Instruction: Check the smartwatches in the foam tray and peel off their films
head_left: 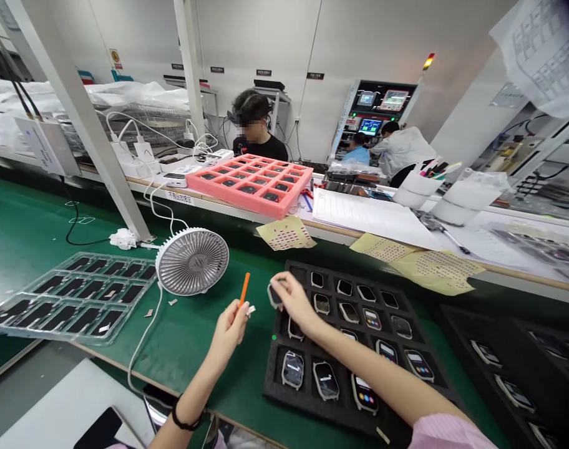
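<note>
My left hand (229, 330) is closed around a thin orange stick (244, 289) that points upward, with a small white scrap pinched at the fingertips. My right hand (294, 300) grips a small dark watch body (274, 294) just above the top left corner of a black foam tray (276, 380). That tray holds several watch bodies in its pockets, some with lit screens. The two hands are close together over the green mat (191, 343).
A small white desk fan (192, 260) stands left of my hands, its cable trailing toward me. A clear plastic tray (73, 297) of dark parts lies at far left. A pink foam tray (251, 182) sits on the shelf ahead. Yellow sticker sheets (437, 271) lie beyond. Other people work behind.
</note>
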Demonstrator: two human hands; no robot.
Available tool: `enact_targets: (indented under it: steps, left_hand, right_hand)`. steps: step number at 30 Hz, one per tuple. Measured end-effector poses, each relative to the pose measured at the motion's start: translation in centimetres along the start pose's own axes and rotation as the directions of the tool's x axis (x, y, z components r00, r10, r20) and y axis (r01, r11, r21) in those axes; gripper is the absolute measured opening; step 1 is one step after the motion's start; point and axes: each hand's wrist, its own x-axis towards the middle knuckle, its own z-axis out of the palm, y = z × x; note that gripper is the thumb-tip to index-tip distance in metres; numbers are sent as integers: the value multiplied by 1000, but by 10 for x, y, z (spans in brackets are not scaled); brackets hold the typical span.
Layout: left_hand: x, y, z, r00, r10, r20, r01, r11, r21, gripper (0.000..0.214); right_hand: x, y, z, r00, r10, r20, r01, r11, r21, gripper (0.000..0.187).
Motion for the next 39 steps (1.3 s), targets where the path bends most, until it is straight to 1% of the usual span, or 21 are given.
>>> enact_targets:
  steps: [1,2,3,5,8,9,11,13,16,19,22,24,26,28,31,33,36,37,39]
  left_hand:
    - [0,-4,-8,998,39,-43,-35,994,101,40]
    - [0,-7,-15,995,77,-61,-62,973,222,39]
    - [0,-10,-21,994,95,-53,-71,939,338,37]
    - [-2,-16,-30,997,75,-10,-58,846,531,34]
    - [-6,-23,-32,1000,7,26,-23,712,702,32]
    - [-7,-24,-31,1000,-6,28,-17,682,731,32]
    - [-9,-25,-29,999,-21,24,-4,666,746,30]
    - [-10,-24,-29,1000,-19,5,10,696,718,27]
    - [-10,-20,-28,1000,2,3,-4,763,646,32]
    - [-10,-14,-24,999,21,39,-40,808,588,38]
    - [-9,-8,-15,997,33,69,-63,864,500,41]
    - [-9,-2,-8,992,26,121,-70,924,376,42]
    - [-9,5,-1,980,0,197,-46,972,231,43]
    - [-9,13,8,967,-24,252,-7,992,123,45]
    - [-10,24,21,959,-25,282,17,999,28,46]
    - [-10,29,29,953,-19,302,25,1000,-15,45]
    - [-11,36,39,950,-13,312,33,998,-59,44]
    - [-11,37,41,951,-12,310,36,997,-69,44]
    - [-11,40,44,952,-17,305,44,996,-84,45]
  right_hand:
    - [12,7,-10,998,-8,-61,4,998,-63,25]
    - [25,13,-21,995,-15,-97,5,995,-104,23]
    - [37,20,-31,992,-16,-128,-4,988,-153,21]
    - [56,31,-46,986,-2,-164,-42,965,-260,16]
    - [65,40,-55,991,0,-133,-53,918,-392,12]
    - [64,41,-57,993,-7,-118,-45,902,-429,12]
    - [58,40,-65,994,-21,-107,-35,869,-494,11]
    - [49,39,-77,991,-11,-130,-63,835,-546,15]
    - [41,43,-96,983,73,-169,-159,798,-582,18]
    - [40,52,-105,974,144,-172,-217,802,-557,19]
    - [43,60,-108,971,181,-156,-235,844,-483,18]
    - [44,62,-110,972,192,-133,-230,882,-411,11]
    - [43,61,-111,977,184,-105,-208,925,-317,10]
    - [39,55,-110,983,165,-79,-178,965,-192,15]
    - [28,37,-101,989,146,-23,-145,989,41,32]
    - [17,23,-90,990,136,26,-139,973,186,37]
    - [0,2,-73,988,131,82,-152,924,350,35]
    - [-4,-4,-69,984,144,108,-177,887,427,34]
    - [-11,-13,-62,962,195,191,-272,749,605,30]
